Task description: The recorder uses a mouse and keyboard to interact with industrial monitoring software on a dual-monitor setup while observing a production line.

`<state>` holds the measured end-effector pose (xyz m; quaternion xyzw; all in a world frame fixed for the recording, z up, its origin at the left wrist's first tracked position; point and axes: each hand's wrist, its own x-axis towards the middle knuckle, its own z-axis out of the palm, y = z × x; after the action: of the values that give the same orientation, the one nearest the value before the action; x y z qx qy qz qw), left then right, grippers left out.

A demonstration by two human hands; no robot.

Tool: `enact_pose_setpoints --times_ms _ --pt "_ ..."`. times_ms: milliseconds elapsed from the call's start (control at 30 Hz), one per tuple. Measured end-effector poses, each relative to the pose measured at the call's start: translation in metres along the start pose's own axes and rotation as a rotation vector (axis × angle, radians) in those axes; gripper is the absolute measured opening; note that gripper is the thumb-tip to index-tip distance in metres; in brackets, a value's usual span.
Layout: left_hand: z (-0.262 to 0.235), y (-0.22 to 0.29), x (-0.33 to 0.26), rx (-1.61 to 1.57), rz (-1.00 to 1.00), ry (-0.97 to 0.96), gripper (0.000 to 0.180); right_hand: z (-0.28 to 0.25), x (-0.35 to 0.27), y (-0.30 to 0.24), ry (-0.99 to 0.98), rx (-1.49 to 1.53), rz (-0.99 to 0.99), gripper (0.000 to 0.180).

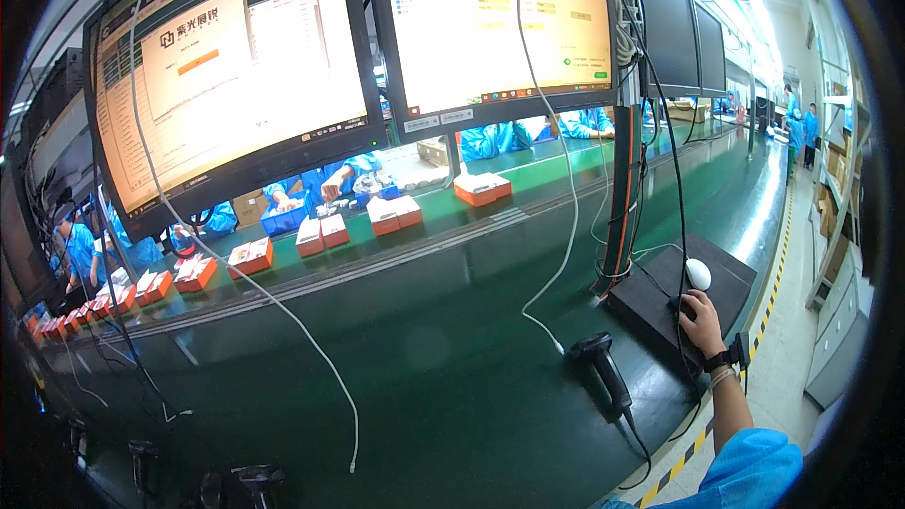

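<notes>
My right hand (700, 324) reaches in from the lower right, with a dark band on its wrist and a blue sleeve. It rests on the flat black box (636, 300), its fingers curled over what looks like a small black computer mouse (674, 304) with a thin cable, mostly covered by the hand. Just beyond the fingers, apart from them, lies a white mouse (698, 273). To the left of the box a black handheld barcode scanner (608, 372) lies on the green bench (452, 339). My left hand is out of view.
Two lit monitors (231, 66) hang over the bench; white cables (302, 325) dangle beneath. Open orange-and-white boxes (482, 190) line the conveyor behind, where co-workers in blue sit. More scanners (256, 479) are at the near left edge. A black-and-orange post (622, 188) stands beside the black box.
</notes>
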<state>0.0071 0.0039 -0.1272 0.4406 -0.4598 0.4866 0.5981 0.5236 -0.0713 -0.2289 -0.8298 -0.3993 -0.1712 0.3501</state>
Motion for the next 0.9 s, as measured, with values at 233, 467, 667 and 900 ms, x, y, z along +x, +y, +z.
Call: enact_pose_setpoints --times_ms 233,467,667,900 --pt "0.0027 0.0003 0.0014 0.008 0.004 0.008 0.042 -0.0004 0.0021 -0.003 0.0 0.006 -0.015 0.041" --pt "0.0017 0.0013 0.0032 0.007 0.007 0.021 0.041 0.0 0.0011 -0.0058 0.004 0.005 -0.013 0.04" --pt "0.0021 0.0015 0.0052 0.005 0.013 0.028 0.04 -0.0005 0.0012 -0.0047 -0.001 -0.007 -0.017 0.041" --pt "0.0019 0.0004 0.0066 0.007 0.018 0.039 0.039 -0.0008 0.0014 -0.0066 -0.006 -0.005 0.002 0.04"
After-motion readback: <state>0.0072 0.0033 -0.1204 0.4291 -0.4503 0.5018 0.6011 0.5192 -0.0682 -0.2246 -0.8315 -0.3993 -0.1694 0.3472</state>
